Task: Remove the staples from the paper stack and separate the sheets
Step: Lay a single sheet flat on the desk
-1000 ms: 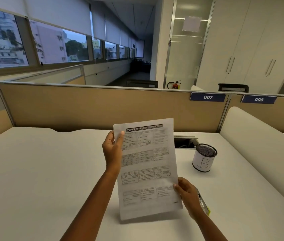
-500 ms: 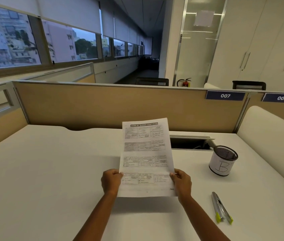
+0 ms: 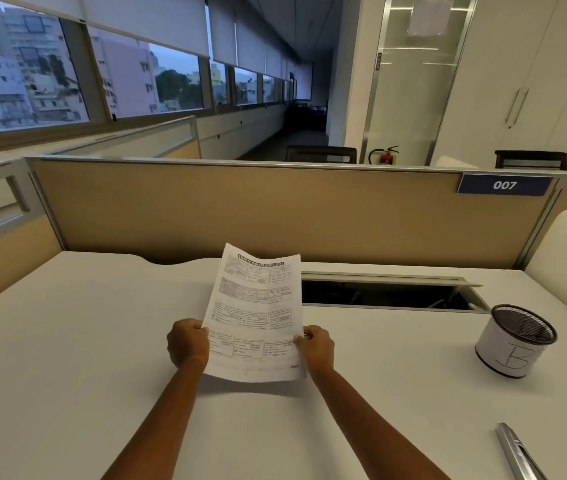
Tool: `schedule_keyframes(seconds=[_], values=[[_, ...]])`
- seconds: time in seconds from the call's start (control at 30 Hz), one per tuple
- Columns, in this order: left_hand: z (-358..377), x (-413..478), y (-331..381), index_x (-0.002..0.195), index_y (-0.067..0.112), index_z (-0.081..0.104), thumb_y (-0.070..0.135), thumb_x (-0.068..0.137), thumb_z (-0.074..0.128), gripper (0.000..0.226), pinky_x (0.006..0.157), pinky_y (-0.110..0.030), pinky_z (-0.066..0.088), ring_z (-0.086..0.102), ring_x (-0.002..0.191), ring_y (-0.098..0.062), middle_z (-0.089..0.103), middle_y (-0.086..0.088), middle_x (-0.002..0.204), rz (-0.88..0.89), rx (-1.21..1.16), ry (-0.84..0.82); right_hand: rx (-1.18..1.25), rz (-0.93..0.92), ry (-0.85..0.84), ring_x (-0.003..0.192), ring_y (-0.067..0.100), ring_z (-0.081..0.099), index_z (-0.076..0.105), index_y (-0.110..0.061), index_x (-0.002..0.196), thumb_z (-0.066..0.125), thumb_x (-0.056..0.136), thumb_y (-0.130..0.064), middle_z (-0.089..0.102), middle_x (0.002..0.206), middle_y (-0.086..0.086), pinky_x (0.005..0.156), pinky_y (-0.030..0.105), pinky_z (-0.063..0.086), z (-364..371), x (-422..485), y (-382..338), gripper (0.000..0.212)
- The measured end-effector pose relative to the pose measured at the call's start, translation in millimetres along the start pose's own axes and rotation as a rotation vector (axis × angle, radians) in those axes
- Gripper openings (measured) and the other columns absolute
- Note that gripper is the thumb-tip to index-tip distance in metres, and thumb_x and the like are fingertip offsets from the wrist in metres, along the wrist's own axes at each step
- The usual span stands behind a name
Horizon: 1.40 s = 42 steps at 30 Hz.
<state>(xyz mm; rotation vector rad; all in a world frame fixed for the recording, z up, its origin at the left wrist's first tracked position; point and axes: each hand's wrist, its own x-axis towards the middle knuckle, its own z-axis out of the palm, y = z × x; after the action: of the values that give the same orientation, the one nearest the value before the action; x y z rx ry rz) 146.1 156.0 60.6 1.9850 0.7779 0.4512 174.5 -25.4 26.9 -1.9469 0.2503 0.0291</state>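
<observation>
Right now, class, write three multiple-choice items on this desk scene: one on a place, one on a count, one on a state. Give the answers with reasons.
1. Where does the mesh cup stand relative to the paper stack?
A. To its right
B. To its left
C. Beneath it

2. How many hands grip the stack?
A. None
B. One
C. Two

3. How is the stack held?
A. Flat on the desk
B. Raised, printed side facing the camera
C. Crumpled into a ball

Answers: 1 A, the cup sits by the desk's right edge. 2 C, the left hand and right hand pinch opposite lower edges. 3 B, its shadow falls on the desk below.
</observation>
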Motion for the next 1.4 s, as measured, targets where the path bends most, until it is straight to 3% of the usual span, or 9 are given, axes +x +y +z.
schedule_keyframes(seconds=[0.27, 0.4, 0.47, 0.53, 0.63, 0.77, 0.97, 1.23, 1.4], values=[[10, 51, -16, 0.096, -0.011, 0.064, -0.003, 0.080, 0.057, 0.019, 0.078, -0.048, 0.051, 0.061, 0.090, -0.047, 0.066, -0.031, 0.103, 0.018, 0.098, 0.008, -0.075, 0.035, -0.057, 0.100, 0.028, 0.062, 0.057, 0.001, 0.103, 0.055, 0.088, -0.010, 0.064, 0.113, 0.015, 0.074, 0.024, 0.046, 41, 34, -1, 0.019], [17, 65, -27, 0.095, -0.012, 0.064, -0.004, 0.080, 0.056, 0.018, 0.079, -0.049, 0.050, 0.061, 0.092, -0.048, 0.065, -0.032, 0.104, 0.025, 0.126, 0.017, -0.145, -0.007, -0.064, 0.096, 0.029, 0.062, 0.055, -0.006, 0.084, 0.056, 0.087, -0.009, 0.065, 0.108, 0.016, 0.071, 0.026, 0.045, 53, 45, 2, 0.005], [21, 69, -32, 0.099, -0.010, 0.062, -0.004, 0.081, 0.056, 0.020, 0.081, -0.049, 0.050, 0.060, 0.095, -0.047, 0.064, -0.031, 0.107, 0.023, 0.139, 0.023, -0.194, -0.031, -0.044, 0.094, 0.028, 0.062, 0.049, -0.010, 0.078, 0.056, 0.086, -0.010, 0.065, 0.106, 0.016, 0.071, 0.028, 0.044, 58, 50, 4, 0.010], [26, 73, -35, 0.105, -0.006, 0.060, -0.004, 0.082, 0.055, 0.024, 0.082, -0.049, 0.049, 0.059, 0.098, -0.046, 0.063, -0.029, 0.111, 0.035, 0.151, 0.031, -0.239, -0.046, -0.042, 0.094, 0.027, 0.061, 0.053, -0.009, 0.085, 0.055, 0.088, -0.014, 0.064, 0.108, 0.014, 0.073, 0.028, 0.044, 61, 54, 4, 0.006], [31, 75, -40, 0.107, -0.002, 0.059, -0.005, 0.082, 0.055, 0.025, 0.077, -0.048, 0.051, 0.059, 0.097, -0.046, 0.063, -0.029, 0.111, 0.078, 0.182, 0.035, -0.342, -0.071, -0.038, 0.103, 0.027, 0.058, 0.053, -0.006, 0.110, 0.054, 0.088, -0.021, 0.058, 0.116, 0.012, 0.081, 0.030, 0.045, 64, 57, 3, 0.026], [33, 82, -45, 0.095, -0.004, 0.064, -0.008, 0.082, 0.050, 0.020, 0.076, -0.047, 0.050, 0.059, 0.094, -0.046, 0.064, -0.030, 0.104, 0.097, 0.195, 0.049, -0.492, -0.127, -0.021, 0.110, 0.026, 0.054, 0.043, -0.011, 0.124, 0.053, 0.088, -0.029, 0.051, 0.124, 0.010, 0.087, 0.033, 0.046, 67, 57, 3, 0.041], [37, 88, -52, 0.093, -0.007, 0.065, -0.010, 0.082, 0.045, 0.023, 0.081, -0.049, 0.047, 0.052, 0.099, -0.047, 0.057, -0.031, 0.108, 0.139, 0.272, 0.029, -0.552, -0.157, -0.013, 0.113, 0.025, 0.052, 0.041, -0.011, 0.127, 0.050, 0.090, -0.032, 0.046, 0.128, 0.009, 0.090, 0.034, 0.047, 69, 55, 5, 0.044], [38, 79, -46, 0.115, -0.002, 0.056, 0.005, 0.085, 0.054, 0.031, 0.095, -0.048, 0.038, 0.045, 0.111, -0.041, 0.054, -0.021, 0.125, 0.154, 0.401, -0.109, -0.577, -0.177, -0.043, 0.114, 0.024, 0.050, 0.040, -0.009, 0.126, 0.047, 0.092, -0.033, 0.042, 0.131, 0.009, 0.091, 0.033, 0.047, 63, 52, 5, 0.042], [39, 55, -47, 0.130, 0.004, 0.041, 0.020, 0.089, 0.049, 0.044, 0.102, -0.048, 0.031, 0.032, 0.129, -0.036, 0.036, -0.020, 0.142, 0.235, 0.575, -0.134, -0.508, -0.191, -0.076, 0.119, 0.028, 0.047, 0.037, -0.006, 0.131, 0.047, 0.092, -0.030, 0.037, 0.135, 0.012, 0.098, 0.034, 0.043, 46, 47, 13, 0.046]])
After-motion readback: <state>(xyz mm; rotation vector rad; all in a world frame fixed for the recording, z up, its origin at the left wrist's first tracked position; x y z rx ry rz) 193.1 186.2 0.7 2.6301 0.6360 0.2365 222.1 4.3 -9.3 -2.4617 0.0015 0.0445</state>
